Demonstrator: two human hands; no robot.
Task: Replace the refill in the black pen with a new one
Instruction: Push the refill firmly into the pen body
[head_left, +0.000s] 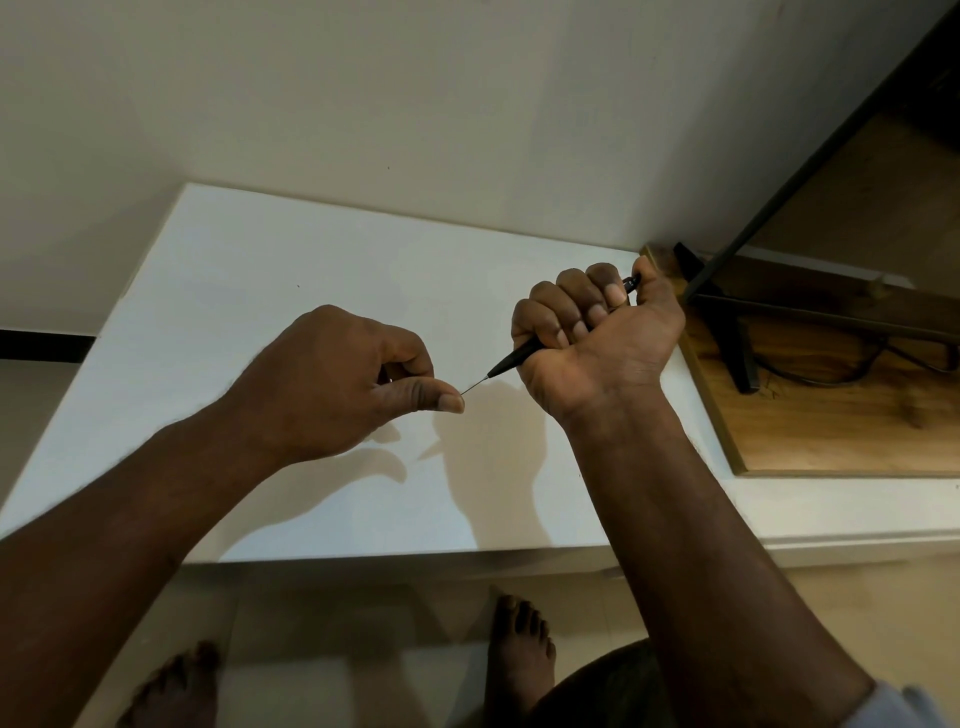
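Now slim black plastic pen is held in fist of R hand, all fingers curled round it; thin grey refill, protruding from pen, is pinched betw. thumb & forefinger of L hand.

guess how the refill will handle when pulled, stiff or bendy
The refill looks very thin where it leaves the pen, so it will probably flex and could kink if pulled off-axis. It runs straight to the left hand, so it likely has some stiffness. The pinch covers only its end, so it may slip.
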